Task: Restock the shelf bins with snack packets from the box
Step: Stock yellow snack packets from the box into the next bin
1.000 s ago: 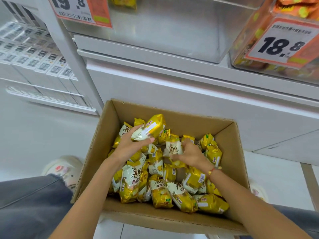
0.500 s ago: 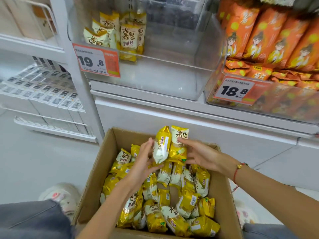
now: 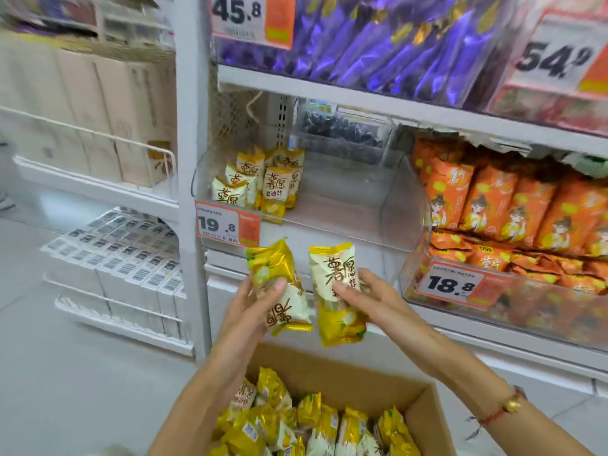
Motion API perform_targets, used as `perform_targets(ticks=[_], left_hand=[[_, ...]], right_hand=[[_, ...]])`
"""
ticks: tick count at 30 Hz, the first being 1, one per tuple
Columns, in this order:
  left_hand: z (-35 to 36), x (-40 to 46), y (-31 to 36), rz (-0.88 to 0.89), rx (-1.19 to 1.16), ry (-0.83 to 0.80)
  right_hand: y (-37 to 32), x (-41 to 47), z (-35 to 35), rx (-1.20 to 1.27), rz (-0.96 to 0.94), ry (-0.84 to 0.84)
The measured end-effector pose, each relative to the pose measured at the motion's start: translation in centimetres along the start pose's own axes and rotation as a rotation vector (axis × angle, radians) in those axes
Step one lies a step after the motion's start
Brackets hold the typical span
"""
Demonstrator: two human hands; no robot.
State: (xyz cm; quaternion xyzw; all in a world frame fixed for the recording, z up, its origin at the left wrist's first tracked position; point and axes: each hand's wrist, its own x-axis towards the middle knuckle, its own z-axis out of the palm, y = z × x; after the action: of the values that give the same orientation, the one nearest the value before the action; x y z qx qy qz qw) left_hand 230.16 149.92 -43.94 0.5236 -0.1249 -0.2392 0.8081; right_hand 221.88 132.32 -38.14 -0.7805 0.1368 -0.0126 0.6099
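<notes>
**Two packets up, bin not reached**

Box (image 3: pixel 424 399) bottom centre, well stocked. Your left hand (image 3: pixel 250 311) grips one yellow packet (image 3: pixel 279 291), right hand (image 3: pixel 365 294) pinches another (image 3: pixel 335 291), mid-frame. Clear bin (image 3: pixel 388 205) above is mostly bare. Risk: slick foil slips, or a packet catches the bin's front lip.

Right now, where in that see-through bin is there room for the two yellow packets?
The clear bin above the 19.8 price tag is bare from its standing yellow packets at the left end to its right wall beside the orange packets. That left end is crowded. The left hand and right hand each hold a packet below it.
</notes>
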Motion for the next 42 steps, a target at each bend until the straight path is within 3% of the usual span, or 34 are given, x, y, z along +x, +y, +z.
perform_targets(ticks=[3, 7, 10, 15, 20, 27, 32, 34, 37, 39, 42], left_hand=[[-0.6, 1.7, 3.5, 0.16, -0.07, 0.222], [-1.2, 2.8, 6.1, 0.227, -0.094, 0.358], [-1.6, 2.7, 5.7, 0.242, -0.053, 0.369], [-2.4, 3.0, 4.4, 0.194, -0.054, 0.37], [-3.3, 3.4, 4.2, 0.146, -0.07, 0.379], [-4.2, 3.7, 3.9, 0.042, -0.144, 0.356], [-4.0, 3.7, 3.8, -0.003, -0.254, 0.333], [-3.6, 3.5, 3.9, -0.003, -0.353, 0.329], [-2.0, 3.2, 4.1, 0.031, -0.57, 0.342], [-0.4, 2.9, 4.4, 0.046, -0.683, 0.331], [1.8, 2.5, 4.9, 0.062, -0.726, 0.266]], right_hand=[[-4.7, 0.7, 0.2, 0.055, -0.168, 0.054], [-9.7, 5.1, -0.4, 0.005, -0.262, 0.177], [-11.4, 10.0, -1.0, -0.158, -0.172, 0.232], [-10.4, 17.3, 0.3, -0.349, 0.02, 0.159], [-8.7, 20.8, 2.9, -0.344, 0.004, 0.12], [-8.5, 21.7, 3.2, -0.335, -0.004, 0.232], [-8.6, 21.6, 3.4, -0.431, 0.0, 0.219], [-9.0, 19.6, 3.1, -0.53, -0.097, 0.303], [-9.4, 14.5, 3.3, -0.546, -0.424, 0.44], [-8.9, 11.4, 4.0, -0.442, -0.494, 0.326], [-7.9, 8.5, 5.1, -0.366, -0.411, 0.113]])
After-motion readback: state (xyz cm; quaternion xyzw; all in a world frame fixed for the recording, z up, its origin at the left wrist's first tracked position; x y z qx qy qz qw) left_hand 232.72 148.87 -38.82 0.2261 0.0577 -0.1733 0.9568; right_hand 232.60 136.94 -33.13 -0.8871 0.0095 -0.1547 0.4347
